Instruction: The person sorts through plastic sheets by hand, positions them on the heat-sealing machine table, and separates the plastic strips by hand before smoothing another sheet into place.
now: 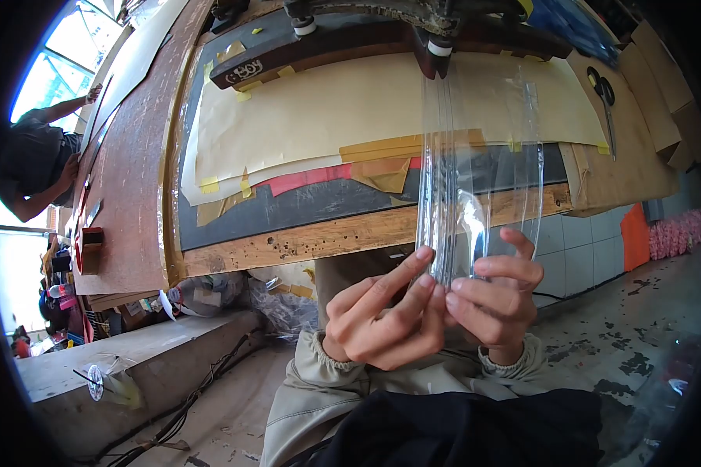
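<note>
A long, clear plastic sheet [469, 187] with creased lines along its left side stretches from the dark machine bar [327, 58] down past the front edge of the workbench. Its near end is between my two hands. My left hand [385, 315] pinches the creased left edge, fingertips close together. Around the bottom end, the fingers of my right hand [497, 300] are bent, thumb and fingertips on the plastic, with the forefinger raised a little. The sheet's far end lies under or beside the bar; exactly which is unclear.
Cream card [311, 117] and brown tape [389, 148] cover the dark bench mat [288, 206]. Black-handled scissors [604, 93] lie at the right. On the left stand a reddish-brown table [132, 156] and another person [43, 148]. Cables [187, 397] run across the floor.
</note>
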Tool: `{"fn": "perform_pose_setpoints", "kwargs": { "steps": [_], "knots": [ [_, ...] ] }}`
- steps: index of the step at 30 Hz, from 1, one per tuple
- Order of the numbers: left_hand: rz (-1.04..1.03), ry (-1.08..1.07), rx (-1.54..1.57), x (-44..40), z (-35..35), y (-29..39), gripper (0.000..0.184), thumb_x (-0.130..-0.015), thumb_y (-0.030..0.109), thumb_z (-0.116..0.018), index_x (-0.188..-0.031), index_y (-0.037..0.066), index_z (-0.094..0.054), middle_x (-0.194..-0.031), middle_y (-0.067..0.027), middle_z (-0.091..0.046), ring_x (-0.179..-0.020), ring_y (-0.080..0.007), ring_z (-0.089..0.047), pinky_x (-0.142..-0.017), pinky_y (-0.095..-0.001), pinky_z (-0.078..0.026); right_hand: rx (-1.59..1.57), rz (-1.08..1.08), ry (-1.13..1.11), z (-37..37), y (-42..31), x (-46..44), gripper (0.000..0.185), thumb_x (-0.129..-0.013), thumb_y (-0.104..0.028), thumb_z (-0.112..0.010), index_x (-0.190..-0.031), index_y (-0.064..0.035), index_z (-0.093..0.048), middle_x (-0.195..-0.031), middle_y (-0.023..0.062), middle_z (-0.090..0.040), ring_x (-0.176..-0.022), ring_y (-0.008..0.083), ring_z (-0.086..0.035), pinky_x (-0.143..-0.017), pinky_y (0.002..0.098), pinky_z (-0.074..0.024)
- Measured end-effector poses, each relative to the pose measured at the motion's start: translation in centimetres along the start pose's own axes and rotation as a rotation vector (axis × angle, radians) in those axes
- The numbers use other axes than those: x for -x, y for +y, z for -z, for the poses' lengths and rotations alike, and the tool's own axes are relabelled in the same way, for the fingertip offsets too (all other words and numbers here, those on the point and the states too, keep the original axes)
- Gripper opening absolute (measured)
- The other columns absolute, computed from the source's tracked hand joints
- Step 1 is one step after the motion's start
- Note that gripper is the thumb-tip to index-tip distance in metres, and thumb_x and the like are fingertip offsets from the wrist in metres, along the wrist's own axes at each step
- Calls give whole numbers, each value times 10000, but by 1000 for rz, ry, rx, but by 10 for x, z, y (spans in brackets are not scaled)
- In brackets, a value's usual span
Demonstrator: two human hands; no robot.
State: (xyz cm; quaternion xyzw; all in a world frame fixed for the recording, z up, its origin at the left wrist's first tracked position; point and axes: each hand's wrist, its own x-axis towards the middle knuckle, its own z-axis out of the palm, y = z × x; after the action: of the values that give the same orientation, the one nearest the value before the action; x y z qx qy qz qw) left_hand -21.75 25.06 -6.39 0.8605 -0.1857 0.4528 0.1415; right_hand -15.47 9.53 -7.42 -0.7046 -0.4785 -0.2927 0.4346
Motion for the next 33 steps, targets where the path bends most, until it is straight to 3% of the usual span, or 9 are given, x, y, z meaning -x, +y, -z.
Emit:
{"fn": "perform_pose_setpoints", "kwargs": {
  "steps": [6, 10, 12, 13, 17, 21, 26, 30, 33],
  "knots": [
    [-60, 162, 39, 9, -21, -6, 178, -749, -26, -644, -763, 114, -534, -866, -36, -501, -837, -244, -691, -367, -211, -381, -419, -134, 139, -19, 5, 5, 107, -799, -230, -692, -833, -153, -626, -885, -71, -578, -905, 137, -581, -947, 477, -456],
    [-124, 107, 61, 12, -24, -11, 189, -732, -40, -642, -869, 57, -555, -905, -90, -558, -769, -314, -692, -401, -226, -444, -547, -266, 193, -21, 3, 5, 122, -799, -201, -696, -831, -108, -624, -861, -8, -596, -885, 179, -599, -957, 472, -450],
    [-107, 12, 130, 7, -16, -12, 185, -744, -21, -651, -895, 40, -565, -912, -100, -562, -804, -332, -686, -435, -244, -489, -536, -277, 177, -18, 7, 7, 139, -810, -218, -688, -844, -102, -620, -859, 3, -599, -876, 193, -608, -951, 474, -446],
    [-53, -4, 263, 3, -15, -12, 207, -740, -14, -671, -916, 2, -563, -910, -125, -568, -829, -359, -676, -519, -302, -565, -531, -280, 169, -16, 11, 7, 148, -815, -227, -684, -850, -99, -618, -857, 9, -600, -872, 200, -613, -948, 475, -444],
    [18, 102, 471, 8, -23, -11, 229, -690, -58, -695, -869, -38, -555, -887, -154, -568, -820, -373, -672, -644, -377, -607, -231, -162, 56, 3, 17, 7, 180, -836, -311, -656, -900, -149, -611, -917, 7, -607, -888, 196, -618, -962, 498, -397],
    [5, 92, 402, 9, -21, -10, 208, -701, -64, -671, -866, -23, -551, -892, -140, -571, -810, -358, -677, -629, -364, -607, 30, -75, -44, 2, 7, 1, 135, -806, -275, -685, -901, -200, -625, -910, -29, -612, -896, 154, -618, -970, 531, -361],
    [-113, 72, 279, 8, -16, -10, 186, -704, -66, -641, -842, 2, -536, -904, -117, -565, -794, -336, -682, -617, -350, -607, -181, -146, 40, -2, 8, 5, 102, -797, -226, -691, -842, -152, -637, -826, -31, -620, -834, 155, -630, -980, 506, -368],
    [-87, 179, 365, 7, -35, -6, 209, -699, -89, -627, -854, -8, -513, -900, -115, -528, -794, -355, -677, -680, -413, -610, -403, -320, 139, -7, 7, 6, 116, -790, -207, -696, -812, -111, -635, -802, -6, -621, -803, 174, -636, -989, 490, -376],
    [-34, 114, 475, 8, -34, -9, 199, -732, -43, -661, -857, -14, -509, -901, -141, -532, -804, -374, -673, -724, -452, -594, -358, -274, 104, -6, 14, 9, 133, -785, -218, -700, -820, -109, -633, -809, -2, -620, -817, 181, -635, -982, 488, -380]
  ]
}}
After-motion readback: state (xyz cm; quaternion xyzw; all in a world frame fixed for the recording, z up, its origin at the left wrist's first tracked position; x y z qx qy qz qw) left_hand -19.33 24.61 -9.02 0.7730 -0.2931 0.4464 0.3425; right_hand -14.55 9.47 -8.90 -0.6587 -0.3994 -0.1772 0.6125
